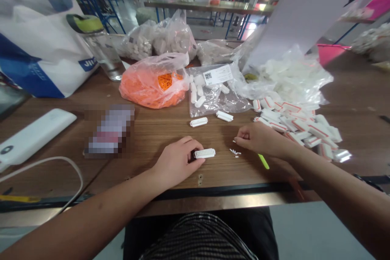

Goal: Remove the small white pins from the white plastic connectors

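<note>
My left hand (pixel 178 160) is closed around one end of a small white plastic connector block (pixel 204 153) that lies on the wooden table (pixel 170 130). To its right, my right hand (pixel 258 140) pinches something tiny and white at its fingertips, just above a few small white bits (pixel 235 153) on the table. A yellow-green stick (pixel 263 161) pokes out from under that hand. Two more white connector blocks (pixel 198 122) (pixel 224 116) lie farther back.
An orange-filled plastic bag (pixel 155 83), a clear bag with white parts and a label (pixel 213 89), and a heap of white pieces with red marks (pixel 298 126) sit behind. A white device with cable (pixel 33 134), a blue-white bag (pixel 39 44) and a jar (pixel 100 48) are left.
</note>
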Tool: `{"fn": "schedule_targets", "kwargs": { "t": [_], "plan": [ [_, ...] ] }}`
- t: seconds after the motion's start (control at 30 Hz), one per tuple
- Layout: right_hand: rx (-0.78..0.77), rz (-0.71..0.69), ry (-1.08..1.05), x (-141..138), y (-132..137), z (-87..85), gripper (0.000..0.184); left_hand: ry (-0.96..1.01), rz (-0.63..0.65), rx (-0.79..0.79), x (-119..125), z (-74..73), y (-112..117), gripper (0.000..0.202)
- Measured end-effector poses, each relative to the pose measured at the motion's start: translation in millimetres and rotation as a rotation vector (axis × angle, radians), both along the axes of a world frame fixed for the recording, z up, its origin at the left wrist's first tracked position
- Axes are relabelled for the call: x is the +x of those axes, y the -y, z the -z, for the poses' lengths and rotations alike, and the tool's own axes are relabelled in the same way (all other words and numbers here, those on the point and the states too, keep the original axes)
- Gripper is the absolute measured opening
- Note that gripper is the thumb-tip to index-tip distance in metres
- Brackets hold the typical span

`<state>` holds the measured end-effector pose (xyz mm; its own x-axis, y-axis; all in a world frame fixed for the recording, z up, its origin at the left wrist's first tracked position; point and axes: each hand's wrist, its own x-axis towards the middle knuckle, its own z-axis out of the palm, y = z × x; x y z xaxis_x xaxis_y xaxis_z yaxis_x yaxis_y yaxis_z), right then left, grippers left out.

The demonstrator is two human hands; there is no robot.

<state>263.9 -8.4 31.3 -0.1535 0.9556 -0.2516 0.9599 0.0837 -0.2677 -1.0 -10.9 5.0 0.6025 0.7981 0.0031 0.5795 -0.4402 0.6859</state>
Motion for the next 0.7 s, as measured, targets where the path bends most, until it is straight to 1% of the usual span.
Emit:
{"fn": "schedule_targets", "kwargs": {
  "t": [0.07, 0.1, 0.17, 0.23, 0.3, 0.4, 0.5, 0.6, 0.7],
  "plan": [
    [0.029, -0.023, -0.024, 4.8, -2.3, -1.2, 0.019, -0.001, -0.004, 0.0, 0.1, 0.0, -0.2, 0.011],
    [0.059, -0.066, -0.05, 7.4, -3.5, -1.4, 0.017, 0.001, -0.006, 0.001, 0.2, 0.0, -0.3, 0.011],
    [0.103, -0.202, -0.108, 11.7, -5.7, -0.5, 0.017, 0.001, -0.006, 0.001, 0.5, -0.2, -0.6, 0.011],
    [0.1, -0.313, -0.126, 13.8, -7.4, 1.5, 0.02, -0.003, -0.002, 0.0, 0.7, -0.3, -1.0, 0.011],
    [0.075, -0.34, -0.103, 13.7, -8.6, 3.9, 0.022, -0.011, -0.002, 0.002, 0.7, -0.2, -1.5, 0.011],
    [0.046, -0.282, -0.066, 12.3, -9.9, 6.3, 0.02, -0.009, -0.003, 0.008, 0.3, 0.4, -1.6, 0.011],
    [0.01, -0.163, -0.07, 12.7, -10.7, 7.2, 0.017, 0.002, 0.006, 0.012, -0.3, 1.0, -1.1, 0.011],
    [-0.046, -0.041, -0.181, 11.9, -9.0, 6.9, 0.013, 0.008, 0.015, 0.004, -1.1, 1.1, -0.8, 0.015],
    [-0.053, 0.021, -0.37, 0.4, -2.0, 3.9, 0.014, 0.026, 0.006, -0.022, -2.6, 0.2, -1.1, 0.024]
  ]
}}
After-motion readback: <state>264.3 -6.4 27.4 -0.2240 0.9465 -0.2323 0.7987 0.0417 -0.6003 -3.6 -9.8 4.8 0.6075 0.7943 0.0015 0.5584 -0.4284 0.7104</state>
